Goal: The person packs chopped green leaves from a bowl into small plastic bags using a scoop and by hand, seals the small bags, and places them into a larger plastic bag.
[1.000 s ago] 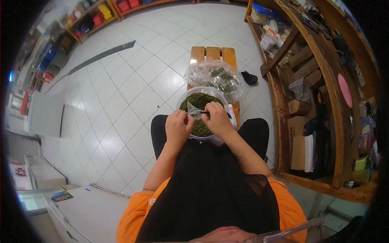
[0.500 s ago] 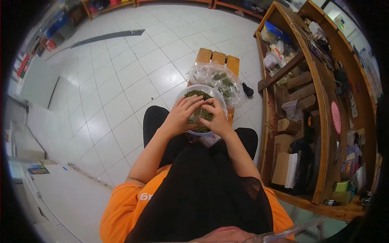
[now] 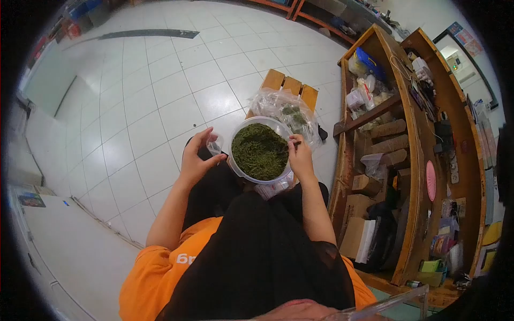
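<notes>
A round clear plastic tub filled with dark green, moss-like plant bits sits between my knees, at the near end of a wooden bench. Just left of the tub, my left hand curls around a small clear plastic cup, thumb below and fingers above. My right hand is at the tub's right side, thumb and fingers pinched on its rim. Behind the tub lies a clear plastic bag with more green pieces inside. A printed packet shows under the tub's near edge.
The slatted wooden bench extends away beneath the bag. To the right stands a wooden shelf unit holding boxes, bags and a pink oval item. A white cabinet is at the lower left. White tiles cover the floor.
Both hands were together over the green bits, around something clear. They have parted: the left moved left with the cup, the right moved to the tub's rim. The view has shifted slightly.
</notes>
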The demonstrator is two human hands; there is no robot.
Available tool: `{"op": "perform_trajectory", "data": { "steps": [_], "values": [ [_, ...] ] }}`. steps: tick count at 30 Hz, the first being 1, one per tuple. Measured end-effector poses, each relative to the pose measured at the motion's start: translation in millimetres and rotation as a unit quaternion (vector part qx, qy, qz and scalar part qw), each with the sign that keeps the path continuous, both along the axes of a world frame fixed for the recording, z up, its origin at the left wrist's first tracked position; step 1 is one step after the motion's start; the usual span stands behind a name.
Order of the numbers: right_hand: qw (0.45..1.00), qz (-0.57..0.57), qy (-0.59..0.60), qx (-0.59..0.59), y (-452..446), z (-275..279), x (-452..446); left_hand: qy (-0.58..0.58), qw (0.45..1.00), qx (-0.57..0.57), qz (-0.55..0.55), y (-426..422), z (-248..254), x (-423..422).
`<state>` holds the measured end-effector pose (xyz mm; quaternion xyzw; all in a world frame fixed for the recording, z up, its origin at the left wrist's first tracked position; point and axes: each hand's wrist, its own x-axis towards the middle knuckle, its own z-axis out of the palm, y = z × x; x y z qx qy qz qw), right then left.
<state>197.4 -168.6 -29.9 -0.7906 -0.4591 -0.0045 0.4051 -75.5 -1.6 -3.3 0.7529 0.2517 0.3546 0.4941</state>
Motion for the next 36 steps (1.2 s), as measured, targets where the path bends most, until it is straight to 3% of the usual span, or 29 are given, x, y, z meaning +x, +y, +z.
{"op": "perform_trajectory", "data": {
  "steps": [4,6,10,12,14,22,25,28,31,33,34,35,36],
  "values": [
    [0.997,0.007,0.066,-0.035,12,-22,3,0.004,0.999,-0.051,-0.007,-2,-10,-19],
    [0.967,0.018,0.252,0.012,19,-23,-6,0.005,0.999,-0.045,-0.002,0,-12,-25],
    [0.934,0.039,0.340,0.098,27,-37,-21,-0.003,0.996,-0.092,-0.011,0,-9,-26],
    [0.868,0.015,0.478,0.136,33,-46,-27,-0.007,0.994,-0.112,-0.017,4,-11,-20],
    [0.853,0.029,0.505,0.128,36,-51,-28,-0.089,0.972,-0.211,-0.051,6,-17,-10],
    [0.780,-0.032,0.603,0.165,30,-37,-11,-0.100,0.963,-0.227,-0.101,7,-2,30],
    [0.764,-0.021,0.613,0.199,14,-15,-1,-0.084,0.966,-0.207,-0.128,1,3,50],
    [0.775,-0.019,0.582,0.246,6,13,5,0.031,0.988,0.016,-0.151,-5,3,72],
    [0.809,-0.022,0.518,0.277,6,53,-6,0.041,0.983,0.065,-0.165,-13,3,92],
    [0.889,-0.005,0.370,0.271,7,69,-22,0.039,0.983,0.075,-0.165,-19,6,101],
    [0.934,0.008,0.293,0.202,3,78,-28,0.039,0.982,0.065,-0.171,-21,6,106],
    [0.935,0.007,0.289,0.203,1,85,-30,0.040,0.982,0.055,-0.177,-23,5,110],
    [0.973,0.091,0.137,0.163,-1,92,-32,0.037,0.982,0.055,-0.177,-24,3,113]
  ]
}}
